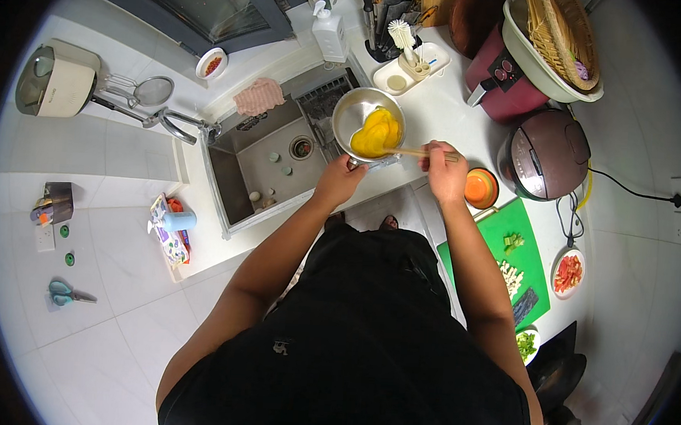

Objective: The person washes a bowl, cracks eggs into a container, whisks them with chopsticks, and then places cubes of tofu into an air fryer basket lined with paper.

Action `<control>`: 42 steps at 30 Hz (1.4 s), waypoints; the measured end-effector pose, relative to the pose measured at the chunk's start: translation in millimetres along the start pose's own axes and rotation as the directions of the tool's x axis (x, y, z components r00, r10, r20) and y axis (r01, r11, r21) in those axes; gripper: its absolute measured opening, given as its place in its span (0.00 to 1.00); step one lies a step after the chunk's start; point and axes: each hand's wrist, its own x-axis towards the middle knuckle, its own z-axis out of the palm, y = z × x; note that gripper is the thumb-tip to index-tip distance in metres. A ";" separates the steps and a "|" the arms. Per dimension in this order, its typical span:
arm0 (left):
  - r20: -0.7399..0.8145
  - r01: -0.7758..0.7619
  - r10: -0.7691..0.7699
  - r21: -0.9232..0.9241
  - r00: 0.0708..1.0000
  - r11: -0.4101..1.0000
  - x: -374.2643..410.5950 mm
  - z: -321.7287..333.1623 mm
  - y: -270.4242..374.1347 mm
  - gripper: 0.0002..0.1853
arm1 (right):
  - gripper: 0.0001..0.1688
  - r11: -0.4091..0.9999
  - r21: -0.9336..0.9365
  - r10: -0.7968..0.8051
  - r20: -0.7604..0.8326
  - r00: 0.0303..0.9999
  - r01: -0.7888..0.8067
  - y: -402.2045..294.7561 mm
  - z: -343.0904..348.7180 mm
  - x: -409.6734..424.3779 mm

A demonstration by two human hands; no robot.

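Note:
My left hand (340,182) grips the short handle of a stainless-steel bowl (348,117), which is tilted at the right edge of the sink. Yellow beaten egg (377,132) lies in the bowl, gathered towards its right side. Wooden chopsticks (410,152) are held in my right hand (445,170), and their tips reach into the egg. Just right of that hand stands an orange bowl (480,188).
The sink (262,168) holds a few small items. A green cutting board (537,251) bears chopped white pieces and a knife (524,307). Beside it are a plate of diced red food (568,273) and a bowl of chopped greens (526,346). A rice cooker (551,154) stands behind.

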 end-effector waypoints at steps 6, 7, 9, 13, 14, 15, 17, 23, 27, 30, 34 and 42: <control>0.007 -0.013 0.013 0.010 1.000 1.000 0.3 0.9 -0.5 0.16 | 0.18 0.999 0.002 -0.053 -0.020 0.998 0.053 -2.2 -1.9 3.4; 0.010 0.007 -0.008 0.018 1.000 1.000 -0.1 0.4 0.7 0.16 | 0.17 0.999 0.017 -0.047 0.012 0.999 0.047 -2.1 -3.0 3.4; -0.007 -0.050 0.050 -0.012 0.999 0.999 1.5 2.4 -4.1 0.16 | 0.17 0.997 -0.028 -0.073 0.001 0.997 0.073 -2.5 -4.0 7.2; -0.008 -0.020 0.020 -0.001 1.000 1.000 0.1 2.9 -6.3 0.19 | 0.18 0.997 -0.011 -0.076 -0.059 0.995 0.076 -4.5 -2.4 6.2; -0.003 -0.026 0.026 -0.010 1.000 1.000 0.4 2.7 -5.3 0.18 | 0.19 0.999 -0.023 -0.051 -0.145 0.988 0.048 -5.5 1.3 7.8; 0.003 -0.031 0.031 -0.018 1.000 0.999 0.9 2.4 -5.1 0.17 | 0.19 0.999 -0.030 -0.026 -0.082 0.996 0.024 -4.9 0.7 8.4; 0.017 -0.014 0.014 -0.013 1.000 1.000 -0.6 2.1 -5.3 0.16 | 0.20 0.999 -0.047 0.026 0.045 0.999 -0.024 -1.8 -2.0 9.6; 0.009 -0.015 0.015 -0.035 1.000 0.999 -0.1 3.1 -8.1 0.17 | 0.20 0.997 0.052 0.046 0.040 0.998 -0.048 5.7 -4.8 19.9; 0.027 -0.009 0.009 -0.016 1.000 1.000 -0.9 3.9 -5.2 0.17 | 0.20 0.999 0.015 0.033 -0.008 0.999 -0.033 8.2 -8.8 26.1; 0.013 -0.041 0.041 -0.035 0.999 0.999 0.7 3.8 -5.0 0.17 | 0.20 1.000 0.001 -0.012 -0.108 0.994 0.012 0.2 -2.8 23.1; 0.025 0.009 -0.011 0.083 1.000 0.997 -3.5 -1.0 10.1 0.17 | 0.20 0.990 0.085 0.109 0.034 0.993 -0.111 -3.1 -4.9 22.3; -0.010 -0.030 0.030 0.035 0.999 0.999 1.8 1.8 -5.0 0.19 | 0.19 0.999 0.014 0.042 0.086 0.995 -0.043 4.6 -8.9 33.3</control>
